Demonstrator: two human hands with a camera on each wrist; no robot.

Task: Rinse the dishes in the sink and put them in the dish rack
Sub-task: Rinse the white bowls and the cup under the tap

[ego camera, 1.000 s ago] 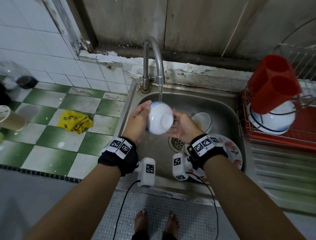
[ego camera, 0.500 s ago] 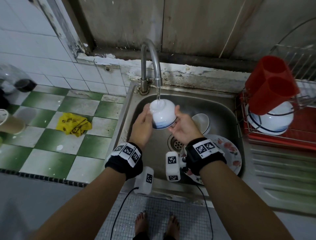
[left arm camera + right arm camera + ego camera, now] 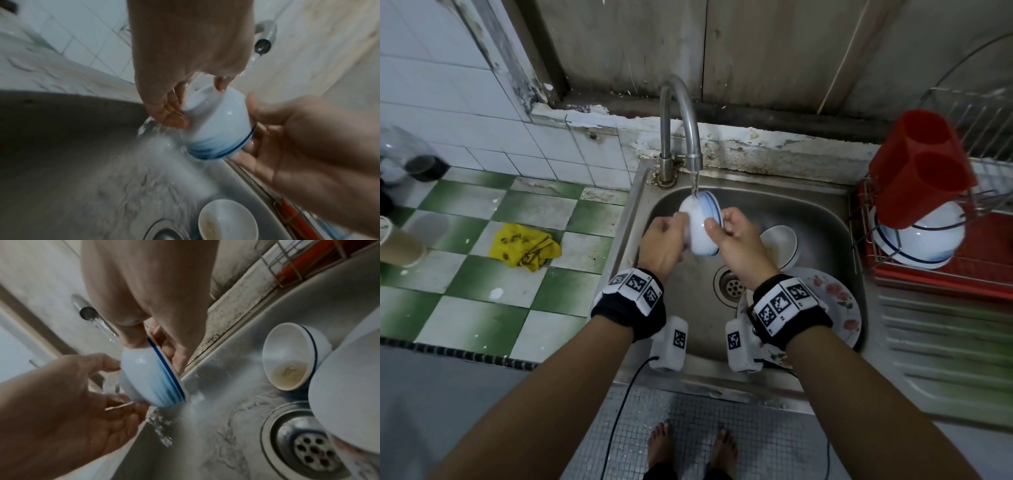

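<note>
The head camera looked steeply down from above the sink [image 3: 825, 219], taking in tap [image 3: 681, 113], counter and floor. Each wrist camera sat low inside the basin, close to the bowl [image 3: 218, 123], the left facing right, the right facing left. All three shared the bowl, tap spout and drain [image 3: 310, 449]

The worktop [image 3: 482, 308] has green and white squares. A crumpled yellow cloth [image 3: 525, 248] lies on it, near the sink [image 3: 825, 212]. A tan cup [image 3: 399, 245] lies on its side at the far left edge. The metal sink is set into the worktop. In the sink sit a small white bowl [image 3: 780, 245] and a flowery plate [image 3: 839, 305] by the drain [image 3: 732, 286]. A red dish rack [image 3: 945, 274] stands to the right of the sink.
</note>
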